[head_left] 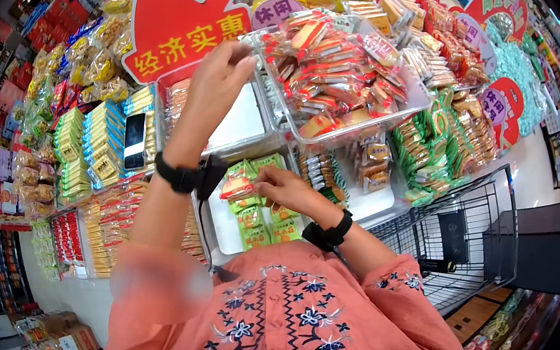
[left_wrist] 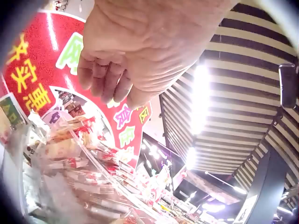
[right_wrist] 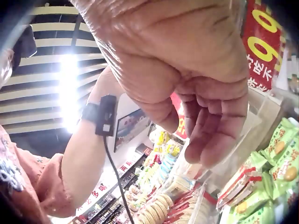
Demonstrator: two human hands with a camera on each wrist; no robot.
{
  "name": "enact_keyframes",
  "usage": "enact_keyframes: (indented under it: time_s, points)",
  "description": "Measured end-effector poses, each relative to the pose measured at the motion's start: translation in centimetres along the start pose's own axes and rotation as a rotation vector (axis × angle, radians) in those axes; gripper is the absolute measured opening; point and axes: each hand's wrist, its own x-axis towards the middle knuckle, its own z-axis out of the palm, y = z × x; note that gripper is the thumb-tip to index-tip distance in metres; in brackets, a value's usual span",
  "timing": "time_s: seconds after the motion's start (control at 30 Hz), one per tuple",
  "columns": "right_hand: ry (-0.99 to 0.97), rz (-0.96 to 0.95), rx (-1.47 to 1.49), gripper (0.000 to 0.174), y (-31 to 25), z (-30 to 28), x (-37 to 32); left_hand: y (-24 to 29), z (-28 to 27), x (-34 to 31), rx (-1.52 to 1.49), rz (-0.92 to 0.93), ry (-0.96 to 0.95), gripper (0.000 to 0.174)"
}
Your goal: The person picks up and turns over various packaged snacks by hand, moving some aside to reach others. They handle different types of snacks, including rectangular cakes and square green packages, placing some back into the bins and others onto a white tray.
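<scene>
In the head view my left hand (head_left: 224, 74) is raised at the left corner of a clear tub (head_left: 399, 117) heaped with red-and-clear snack packets (head_left: 338, 70). Its fingers (left_wrist: 105, 81) bend loosely with nothing in them in the left wrist view. My right hand (head_left: 285, 190) hovers low over green packets (head_left: 250, 220) in a white tray (head_left: 218, 227). Just left of its fingertips, a red-and-clear packet (head_left: 237, 187) lies on the green ones. In the right wrist view the fingers (right_wrist: 217, 135) hang bent above that packet (right_wrist: 238, 186), with a gap between.
A phone (head_left: 134, 141) lies on the blue and yellow packets at the left. A white-bottomed bin (head_left: 241, 118) sits behind the tray. Red signs (head_left: 174, 15) stand at the back. A black wire cart (head_left: 489, 236) is at the right, beside bins of green-wrapped biscuits (head_left: 431, 138).
</scene>
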Motion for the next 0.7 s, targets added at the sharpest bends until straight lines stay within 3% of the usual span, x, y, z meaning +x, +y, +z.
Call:
enact_keyframes:
  time_s: [0.1, 0.2, 0.43, 0.53, 0.63, 0.7]
  points:
    - [-0.016, -0.017, -0.008, 0.023, -0.6, -0.3, -1.0, -2.4, 1.7, 4.2, 0.271, 0.213, 0.058, 0.047]
    - [-0.007, -0.010, 0.013, 0.023, -0.5, -0.8, -1.7, -2.0, 3.9, 6.8, 0.391, 0.202, 0.067, 0.055]
    - [0.029, 0.006, 0.063, 0.024, -0.2, -1.4, -2.2, 0.3, 7.0, 9.7, 0.519, 0.181, -0.128, 0.059]
    - [0.035, 0.018, 0.052, 0.025, -0.1, -1.7, -2.1, 0.3, 8.2, 9.9, 0.569, 0.198, -0.090, 0.049]
    - [0.049, 0.010, 0.061, 0.020, 0.3, -1.7, -2.0, -0.2, 8.6, 10.1, 0.585, 0.192, -0.119, 0.054]
    - [0.054, 0.012, 0.066, 0.020, 0.3, -1.6, -1.9, -0.7, 8.9, 10.1, 0.571, 0.284, -0.049, 0.054]
